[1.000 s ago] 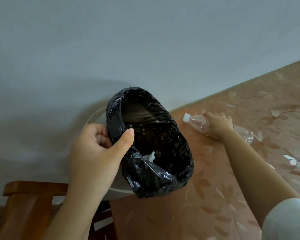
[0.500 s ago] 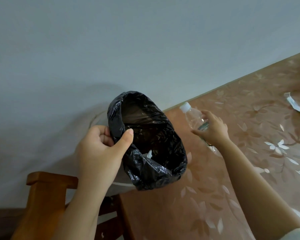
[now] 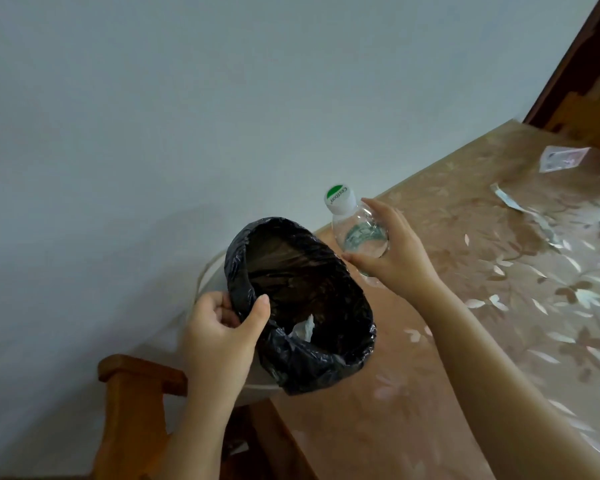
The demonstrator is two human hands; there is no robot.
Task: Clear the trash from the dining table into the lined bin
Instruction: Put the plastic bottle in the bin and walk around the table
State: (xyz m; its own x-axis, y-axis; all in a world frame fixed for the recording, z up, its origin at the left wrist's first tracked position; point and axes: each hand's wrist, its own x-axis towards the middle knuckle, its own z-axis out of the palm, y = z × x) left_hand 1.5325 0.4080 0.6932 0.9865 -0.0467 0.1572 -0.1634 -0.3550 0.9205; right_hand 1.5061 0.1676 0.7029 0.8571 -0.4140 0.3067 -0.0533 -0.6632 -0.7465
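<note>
Plain pale blue-grey wall [image 3: 222,98] fills most of the view, evenly lit with soft shadow low down near the table edge. Table [image 3: 499,341] runs along it on the right, covered in a glossy tan cloth with a pale leaf and flower print. Wooden chair [image 3: 136,403] back at bottom left, orange-brown. Dark wooden frame [image 3: 582,64] in the top right corner.

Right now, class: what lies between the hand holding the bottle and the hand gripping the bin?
In the head view, only the bin's black liner spans between left hand and right hand, which holds the bottle.
</note>
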